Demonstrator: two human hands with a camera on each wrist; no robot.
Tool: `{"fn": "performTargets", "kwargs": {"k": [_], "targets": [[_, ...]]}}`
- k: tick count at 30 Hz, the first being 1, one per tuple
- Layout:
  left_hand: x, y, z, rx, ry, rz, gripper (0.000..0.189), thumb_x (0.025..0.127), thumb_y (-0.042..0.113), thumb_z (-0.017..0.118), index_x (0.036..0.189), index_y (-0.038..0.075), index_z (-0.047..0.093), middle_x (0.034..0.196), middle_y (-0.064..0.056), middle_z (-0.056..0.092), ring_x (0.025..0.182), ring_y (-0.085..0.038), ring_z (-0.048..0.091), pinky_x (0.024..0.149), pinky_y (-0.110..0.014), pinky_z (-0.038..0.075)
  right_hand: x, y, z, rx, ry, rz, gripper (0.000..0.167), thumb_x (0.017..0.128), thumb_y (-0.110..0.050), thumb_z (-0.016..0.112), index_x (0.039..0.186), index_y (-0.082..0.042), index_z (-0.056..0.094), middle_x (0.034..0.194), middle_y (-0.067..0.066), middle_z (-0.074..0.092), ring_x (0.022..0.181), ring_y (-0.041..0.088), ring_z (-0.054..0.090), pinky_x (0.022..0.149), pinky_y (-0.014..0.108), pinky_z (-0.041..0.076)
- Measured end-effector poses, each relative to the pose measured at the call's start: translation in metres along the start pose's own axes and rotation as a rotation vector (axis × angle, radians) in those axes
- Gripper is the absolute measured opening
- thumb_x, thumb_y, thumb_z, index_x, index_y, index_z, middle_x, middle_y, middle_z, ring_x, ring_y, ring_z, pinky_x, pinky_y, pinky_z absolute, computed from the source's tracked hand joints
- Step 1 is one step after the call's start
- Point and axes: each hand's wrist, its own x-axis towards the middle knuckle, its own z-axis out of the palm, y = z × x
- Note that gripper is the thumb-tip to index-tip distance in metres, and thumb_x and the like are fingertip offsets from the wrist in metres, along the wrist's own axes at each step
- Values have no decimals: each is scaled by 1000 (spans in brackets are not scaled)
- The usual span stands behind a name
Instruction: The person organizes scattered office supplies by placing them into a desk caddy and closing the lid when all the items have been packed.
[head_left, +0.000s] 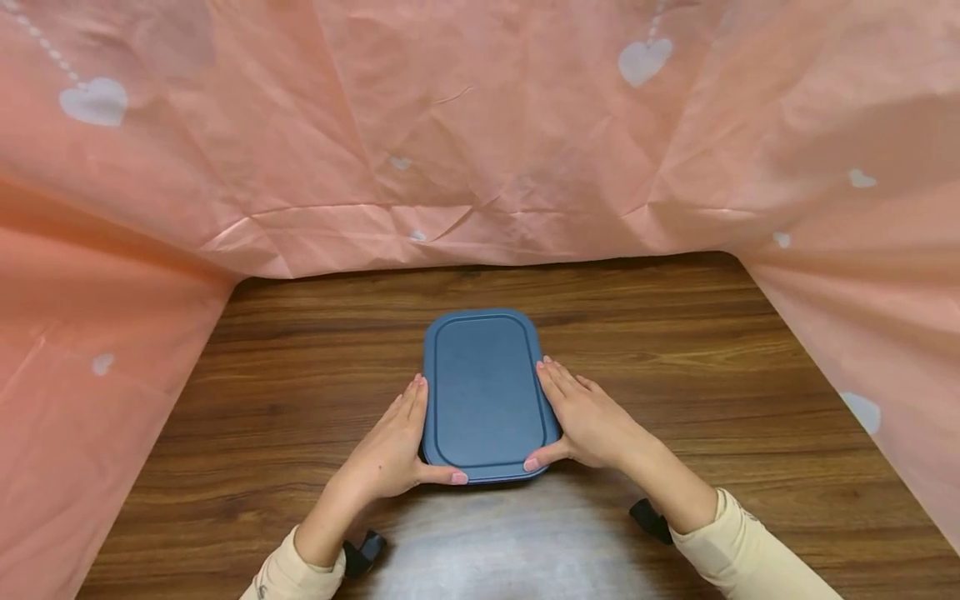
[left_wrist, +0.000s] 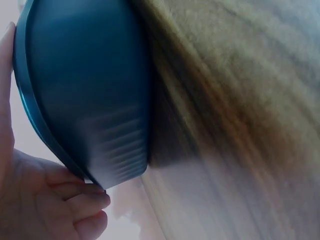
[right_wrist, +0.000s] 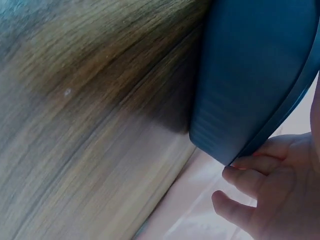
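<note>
A blue rectangular container with a flat lid [head_left: 487, 387] sits on the wooden table, its long sides running away from me. Along its left side lies my left hand [head_left: 388, 454], fingers straight against the lid's edge and thumb on the near left corner. My right hand [head_left: 592, 423] mirrors it on the right side, thumb at the near right corner. In the left wrist view the ribbed side wall of the container [left_wrist: 90, 90] shows below the lid rim, fingertips right at that rim. The right wrist view shows the other wall [right_wrist: 245, 75], with the little finger apart from it.
Brown wood-grain table [head_left: 315, 333] surrounds the container. A pink curtain with white hearts [head_left: 480, 133] hangs behind and on both sides. Black straps [head_left: 363, 552] hang by the wrists, next to cream sleeves [head_left: 738, 542].
</note>
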Motion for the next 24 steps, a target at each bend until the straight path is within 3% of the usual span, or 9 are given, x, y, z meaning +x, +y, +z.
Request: {"fn": "performTargets", "kwargs": {"k": [6, 13, 24], "targets": [[-1, -1, 1, 22, -25, -23, 137, 66, 74, 70, 152, -3, -2, 161, -21, -2, 152, -29, 3, 124, -44, 12, -1, 1, 5, 1, 6, 13, 125, 69, -80, 59, 153, 2, 16, 161, 20, 15, 149, 35, 18, 115, 59, 26], [-2, -3, 0, 43, 8, 1, 137, 65, 77, 68, 152, -4, -1, 161, -21, -2, 152, -31, 5, 124, -45, 13, -3, 2, 8, 8, 49, 15, 121, 71, -78, 59, 154, -1, 15, 162, 16, 14, 150, 34, 17, 116, 59, 25], [0, -6, 0, 92, 57, -6, 125, 73, 82, 53, 154, 2, 1, 163, -10, -7, 152, -27, -3, 124, -47, 10, -5, 2, 13, -6, 141, 29, 94, 90, -67, 48, 154, -5, 20, 162, 13, 19, 149, 35, 19, 115, 62, 22]]}}
